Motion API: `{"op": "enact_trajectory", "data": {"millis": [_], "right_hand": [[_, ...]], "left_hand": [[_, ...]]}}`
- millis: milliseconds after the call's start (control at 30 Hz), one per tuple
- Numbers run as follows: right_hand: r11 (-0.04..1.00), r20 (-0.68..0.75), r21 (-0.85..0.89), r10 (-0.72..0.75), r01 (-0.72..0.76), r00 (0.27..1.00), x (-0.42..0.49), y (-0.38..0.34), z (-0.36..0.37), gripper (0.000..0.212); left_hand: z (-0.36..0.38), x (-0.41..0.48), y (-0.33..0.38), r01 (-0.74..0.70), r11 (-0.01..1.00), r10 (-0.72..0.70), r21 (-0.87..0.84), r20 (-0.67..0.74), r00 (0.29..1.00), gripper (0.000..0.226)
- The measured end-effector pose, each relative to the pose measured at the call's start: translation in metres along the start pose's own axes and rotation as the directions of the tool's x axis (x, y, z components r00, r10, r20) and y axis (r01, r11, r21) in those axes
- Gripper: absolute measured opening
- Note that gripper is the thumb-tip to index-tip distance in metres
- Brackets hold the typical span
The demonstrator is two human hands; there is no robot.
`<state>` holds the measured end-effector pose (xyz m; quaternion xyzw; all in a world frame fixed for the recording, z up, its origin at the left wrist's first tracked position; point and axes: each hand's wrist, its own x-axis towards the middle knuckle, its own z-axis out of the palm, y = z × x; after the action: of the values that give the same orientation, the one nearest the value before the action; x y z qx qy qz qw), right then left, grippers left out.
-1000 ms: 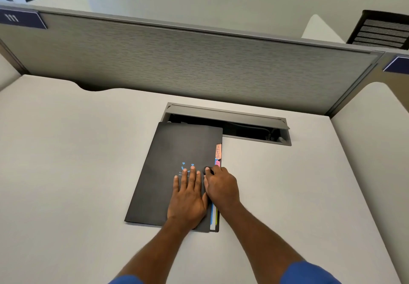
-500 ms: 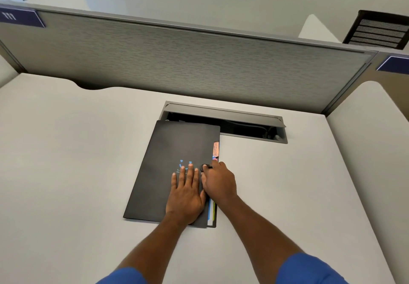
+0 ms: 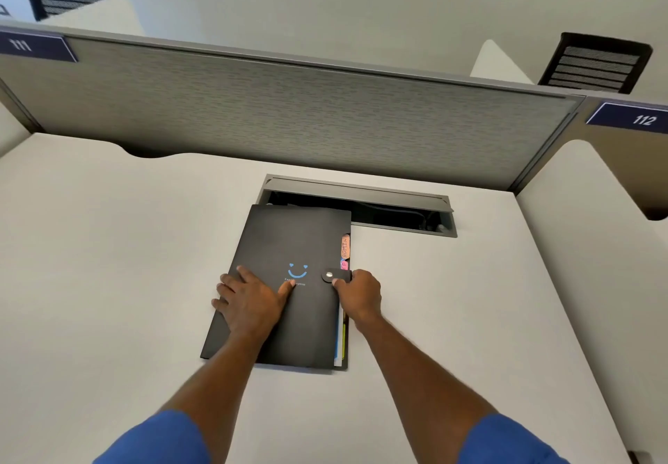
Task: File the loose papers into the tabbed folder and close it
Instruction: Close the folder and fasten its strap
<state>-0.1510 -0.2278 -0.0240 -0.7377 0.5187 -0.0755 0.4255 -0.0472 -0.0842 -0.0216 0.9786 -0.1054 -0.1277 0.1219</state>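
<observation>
A black tabbed folder (image 3: 289,239) lies closed on the white desk, with a blue smile mark on its cover. Its snap strap (image 3: 335,275) wraps over the right edge and sits fastened on the cover. Coloured tabs (image 3: 345,248) and paper edges show along the right side. My left hand (image 3: 249,301) rests flat on the cover's left half, fingers spread. My right hand (image 3: 358,295) sits at the folder's right edge just below the strap, fingers curled, thumb tip touching the strap's end.
An open cable tray (image 3: 379,210) is sunk into the desk (image 3: 108,265) behind the folder. A grey partition (image 3: 289,116) closes the back, with a side divider (image 3: 596,246) on the right. Bare desk lies left and right of the folder.
My left hand slid left across the cover, uncovering the smile mark. My right hand drew back off the snap, and the strap now lies fastened.
</observation>
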Motion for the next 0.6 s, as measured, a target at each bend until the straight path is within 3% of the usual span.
{"op": "enact_trajectory", "data": {"millis": [233, 300, 600], "right_hand": [[0.995, 0.020, 0.104, -0.010, 0.008, 1.000, 0.002, 0.004, -0.029, 0.008], [0.992, 0.002, 0.123, -0.008, 0.008, 1.000, 0.002, 0.011, -0.043, 0.015], [0.987, -0.105, 0.160, 0.048, -0.031, 0.993, -0.004, 0.060, -0.127, 0.026]], "left_hand": [[-0.018, 0.002, 0.016, 0.162, 0.931, -0.157, -0.326, 0.043, 0.987, 0.100], [-0.018, -0.006, 0.026, 0.180, 0.914, -0.165, -0.363, 0.070, 0.984, 0.099], [-0.005, -0.070, 0.094, 0.032, 0.926, -0.002, -0.376, 0.078, 0.997, 0.097]]}}
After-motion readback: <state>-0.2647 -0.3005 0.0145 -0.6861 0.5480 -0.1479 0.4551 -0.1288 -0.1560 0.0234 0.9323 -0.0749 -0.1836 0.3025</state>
